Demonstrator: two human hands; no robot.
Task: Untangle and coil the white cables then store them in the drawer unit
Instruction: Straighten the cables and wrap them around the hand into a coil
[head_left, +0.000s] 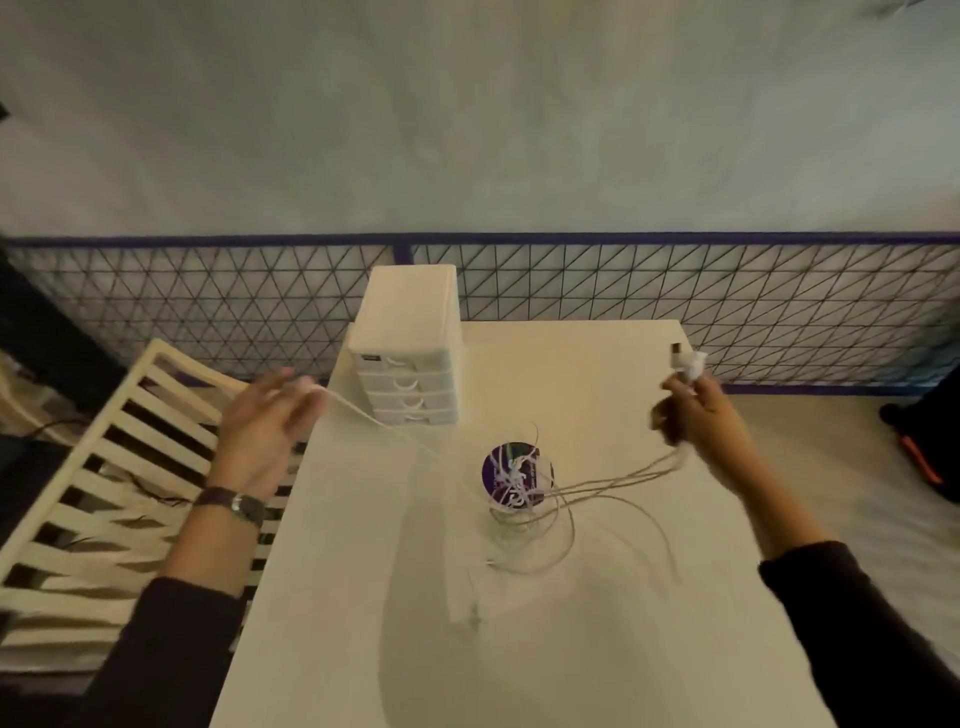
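Note:
A tangle of white cables (524, 506) hangs over the middle of the white table (597, 623), partly above a round purple disc (493, 467). My left hand (265, 421) pinches one cable end, and that strand runs taut down to the tangle. My right hand (696, 415) is raised at the right and grips several strands, with white plug ends (688, 364) sticking up from its fingers. The white drawer unit (410, 348) stands at the table's back left with its four drawers closed.
A white slatted chair (104, 499) stands against the table's left side. A wire mesh fence (675, 306) runs behind the table. A dark object with an orange stripe (919, 457) lies on the floor at the far right.

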